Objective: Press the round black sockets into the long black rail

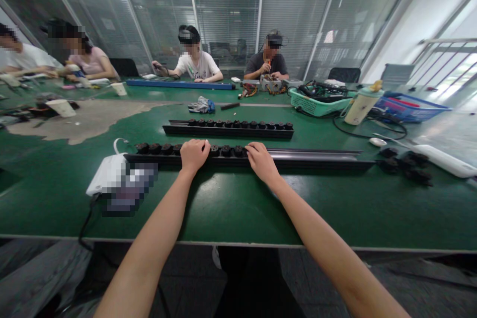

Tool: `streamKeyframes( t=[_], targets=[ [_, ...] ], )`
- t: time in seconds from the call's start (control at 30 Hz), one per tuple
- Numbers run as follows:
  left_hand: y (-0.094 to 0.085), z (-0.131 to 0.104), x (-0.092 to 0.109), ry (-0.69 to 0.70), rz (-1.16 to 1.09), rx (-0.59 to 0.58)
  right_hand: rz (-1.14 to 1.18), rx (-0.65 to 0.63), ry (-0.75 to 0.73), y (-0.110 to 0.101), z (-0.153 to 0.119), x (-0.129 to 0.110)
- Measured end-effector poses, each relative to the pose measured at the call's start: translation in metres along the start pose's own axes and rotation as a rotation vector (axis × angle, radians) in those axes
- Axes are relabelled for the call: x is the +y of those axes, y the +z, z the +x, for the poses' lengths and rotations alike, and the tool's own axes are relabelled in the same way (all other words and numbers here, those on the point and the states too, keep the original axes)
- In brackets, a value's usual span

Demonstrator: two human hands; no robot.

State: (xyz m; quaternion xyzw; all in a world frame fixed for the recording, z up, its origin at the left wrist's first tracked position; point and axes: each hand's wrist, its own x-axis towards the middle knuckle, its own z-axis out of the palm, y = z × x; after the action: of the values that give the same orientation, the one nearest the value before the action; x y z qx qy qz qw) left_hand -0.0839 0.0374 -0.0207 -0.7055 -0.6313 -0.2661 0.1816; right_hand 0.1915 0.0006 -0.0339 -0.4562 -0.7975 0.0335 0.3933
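Note:
A long black channel rail [316, 159] lies across the table in front of me, its left part filled with a row of round black socket-like modules [226, 150]. My left hand [193, 156] is closed over the row, gripping the rail and a module that its fingers mostly hide. Curled fingertips of my right hand [262, 161] pinch at the rightmost module in the row, where the bare stretch of channel begins. Behind it lies a second, shorter black rail [229, 131], also holding several such modules.
Loose black modules [406, 164] lie right of the rail, near a white power strip [445, 160]. A white adapter [108, 174] sits at left. Farther back are a green basket [316, 104], a blue basket [413, 107] and a bottle [363, 104]. Several people sit across the table.

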Motion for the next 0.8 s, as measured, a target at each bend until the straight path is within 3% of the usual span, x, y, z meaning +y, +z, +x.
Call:
streamKeyframes(
  t=[0.8],
  targets=[
    [-0.0036,0.0004,0.0028,-0.005,0.031,-0.022,-0.024,0.007,0.030,-0.0050,0.0009,0.0004]
  ],
)
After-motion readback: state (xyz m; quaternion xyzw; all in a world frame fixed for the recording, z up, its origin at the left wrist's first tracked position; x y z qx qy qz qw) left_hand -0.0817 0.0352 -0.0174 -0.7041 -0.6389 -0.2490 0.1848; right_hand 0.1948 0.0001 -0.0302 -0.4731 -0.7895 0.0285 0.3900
